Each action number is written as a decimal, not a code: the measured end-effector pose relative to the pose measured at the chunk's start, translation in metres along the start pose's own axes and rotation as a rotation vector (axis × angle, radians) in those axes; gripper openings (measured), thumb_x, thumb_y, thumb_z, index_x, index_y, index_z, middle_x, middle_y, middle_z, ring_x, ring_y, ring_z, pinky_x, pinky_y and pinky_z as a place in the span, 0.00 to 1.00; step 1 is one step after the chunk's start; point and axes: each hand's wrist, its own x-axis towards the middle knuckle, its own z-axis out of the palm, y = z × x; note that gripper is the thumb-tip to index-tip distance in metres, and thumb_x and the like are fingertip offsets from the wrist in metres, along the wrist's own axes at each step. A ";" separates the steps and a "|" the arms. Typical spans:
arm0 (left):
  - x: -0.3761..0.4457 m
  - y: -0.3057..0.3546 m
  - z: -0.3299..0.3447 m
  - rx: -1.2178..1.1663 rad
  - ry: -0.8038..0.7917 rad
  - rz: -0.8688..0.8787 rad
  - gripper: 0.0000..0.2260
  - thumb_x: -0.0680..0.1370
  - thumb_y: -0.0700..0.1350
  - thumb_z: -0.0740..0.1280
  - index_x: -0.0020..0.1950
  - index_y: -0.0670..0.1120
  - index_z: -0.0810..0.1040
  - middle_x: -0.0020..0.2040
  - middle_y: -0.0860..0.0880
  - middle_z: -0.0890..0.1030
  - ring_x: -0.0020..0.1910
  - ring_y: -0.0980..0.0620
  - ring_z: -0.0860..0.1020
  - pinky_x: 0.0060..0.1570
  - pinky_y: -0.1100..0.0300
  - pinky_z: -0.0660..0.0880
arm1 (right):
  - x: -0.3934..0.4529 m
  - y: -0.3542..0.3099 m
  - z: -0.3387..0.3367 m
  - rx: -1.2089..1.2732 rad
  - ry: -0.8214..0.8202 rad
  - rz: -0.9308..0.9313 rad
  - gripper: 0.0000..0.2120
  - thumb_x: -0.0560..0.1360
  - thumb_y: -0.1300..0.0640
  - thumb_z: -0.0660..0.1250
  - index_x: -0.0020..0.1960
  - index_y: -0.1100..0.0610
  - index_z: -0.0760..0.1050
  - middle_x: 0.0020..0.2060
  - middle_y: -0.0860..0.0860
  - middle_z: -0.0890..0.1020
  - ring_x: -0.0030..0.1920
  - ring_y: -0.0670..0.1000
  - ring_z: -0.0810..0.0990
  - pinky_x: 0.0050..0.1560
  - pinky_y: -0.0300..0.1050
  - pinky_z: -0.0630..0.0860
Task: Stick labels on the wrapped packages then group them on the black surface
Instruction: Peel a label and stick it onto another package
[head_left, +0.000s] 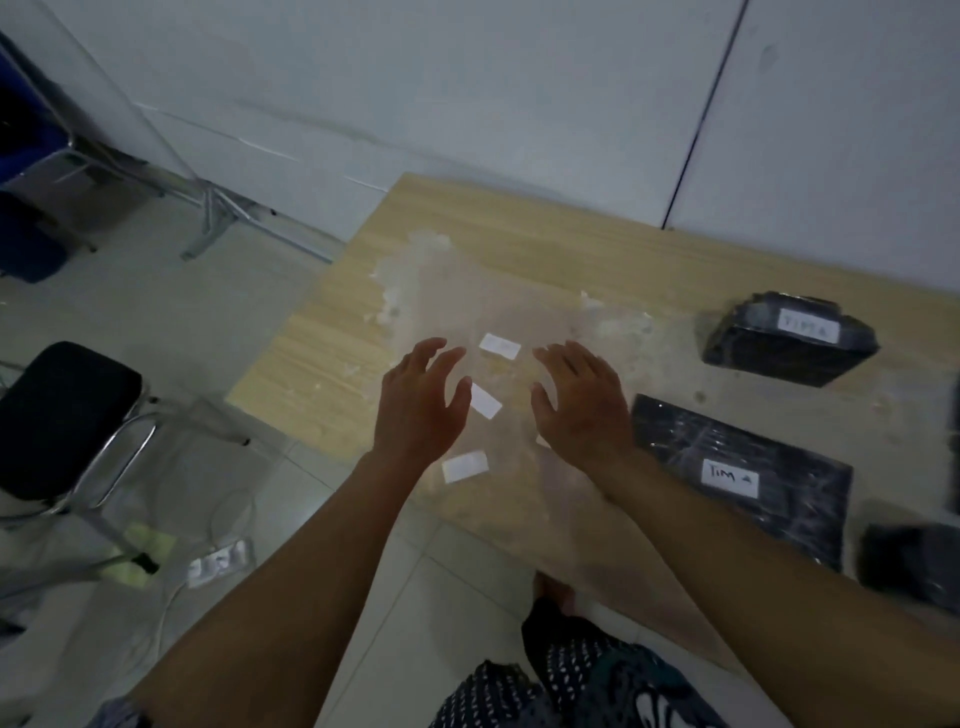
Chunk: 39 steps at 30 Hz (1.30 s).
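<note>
A clear plastic sheet (519, 306) lies on the wooden table (571, 239) with white labels stuck on it: one (500, 346) farther off, one (485, 401) between my hands, one (465, 466) near the table edge. My left hand (421, 400) and my right hand (582, 400) hover over the sheet, fingers spread, holding nothing. To the right lie wrapped black packages: a flat one (753, 467) with a handwritten label, a boxy one (789, 338) also labelled, and a third (914, 566) at the right edge.
A black-seated metal chair (67, 415) stands on the tiled floor at left, with a power strip (221, 564) and cables beneath. Metal frame legs (218, 218) lean by the wall. My patterned trousers (571, 675) show below the table edge.
</note>
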 end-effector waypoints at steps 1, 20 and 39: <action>0.009 -0.002 0.005 0.000 -0.004 0.010 0.17 0.78 0.51 0.64 0.64 0.46 0.77 0.65 0.45 0.76 0.57 0.44 0.80 0.52 0.48 0.77 | 0.010 0.004 0.003 -0.002 -0.010 0.009 0.21 0.80 0.51 0.61 0.72 0.54 0.70 0.70 0.52 0.74 0.74 0.55 0.66 0.75 0.58 0.61; 0.110 -0.063 0.108 -0.001 -0.412 0.168 0.21 0.74 0.49 0.70 0.66 0.46 0.76 0.66 0.44 0.76 0.65 0.42 0.74 0.60 0.44 0.72 | 0.100 0.043 0.081 0.024 -0.335 0.142 0.31 0.76 0.50 0.65 0.75 0.59 0.64 0.74 0.57 0.67 0.77 0.57 0.60 0.77 0.53 0.57; 0.152 -0.083 0.117 -0.170 -0.470 0.351 0.12 0.72 0.50 0.70 0.50 0.45 0.80 0.46 0.47 0.81 0.46 0.45 0.78 0.44 0.53 0.73 | 0.105 0.027 0.089 0.168 -0.238 0.404 0.38 0.73 0.52 0.70 0.79 0.53 0.57 0.80 0.50 0.57 0.80 0.49 0.50 0.79 0.51 0.50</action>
